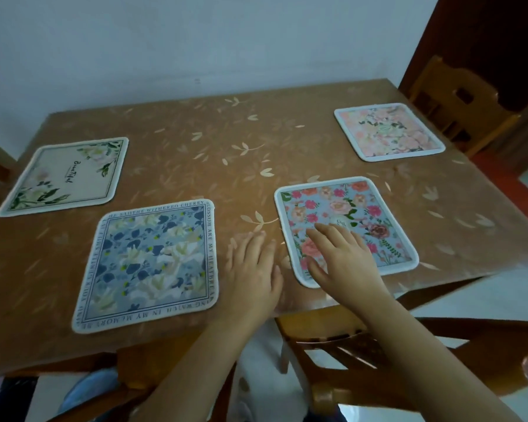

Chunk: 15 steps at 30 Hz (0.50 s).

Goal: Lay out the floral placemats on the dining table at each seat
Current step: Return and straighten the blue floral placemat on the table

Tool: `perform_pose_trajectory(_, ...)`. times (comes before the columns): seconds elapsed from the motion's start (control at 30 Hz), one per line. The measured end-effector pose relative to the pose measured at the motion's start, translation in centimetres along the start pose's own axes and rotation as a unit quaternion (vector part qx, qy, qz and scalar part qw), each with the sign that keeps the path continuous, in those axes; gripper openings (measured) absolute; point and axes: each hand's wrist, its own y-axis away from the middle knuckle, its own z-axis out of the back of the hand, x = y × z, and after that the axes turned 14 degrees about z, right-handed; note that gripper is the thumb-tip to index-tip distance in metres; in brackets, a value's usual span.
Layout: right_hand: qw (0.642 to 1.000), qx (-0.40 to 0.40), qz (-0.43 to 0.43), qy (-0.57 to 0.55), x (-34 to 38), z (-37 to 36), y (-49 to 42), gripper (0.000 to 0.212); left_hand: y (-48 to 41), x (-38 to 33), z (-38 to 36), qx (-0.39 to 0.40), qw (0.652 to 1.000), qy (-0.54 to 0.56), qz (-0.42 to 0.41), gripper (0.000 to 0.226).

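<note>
Head view: your hands rest flat, fingers spread, gripping nothing.
Your right hand (340, 257) lies on the pink-flowered placemat (346, 229); your left hand (253, 269) presses the table (195, 153) just beside it.

Both forearms reach forward from the lower edge of the view, bare to the elbow. The left hand (252, 269) lies flat, palm down, fingers stretched and a little spread, just left of the pink-flowered placemat (363, 208) and not touching it. The right hand (340, 254) is also open, palm down, with fingers spread; it rests over the near left part of that same placemat, the thumb near its near edge.
</note>
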Motion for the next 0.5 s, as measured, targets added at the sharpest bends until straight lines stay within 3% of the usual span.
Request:
perform_pose_trajectory(0.2, 1.000, 0.023, 0.013, -0.008, -6.7, 0.6, 1.8, 0.044, -1.1, -4.9, -4.8, 0.007, 1.000, 0.011, 0.007, 0.039)
perform_pose_trajectory(0.5, 0.995, 0.078, 0.043, -0.049, -14.6, -2.7, 4.1, 0.046, -1.1, -6.9, -13.8, 0.108, 0.993, -0.053, 0.010, 0.047)
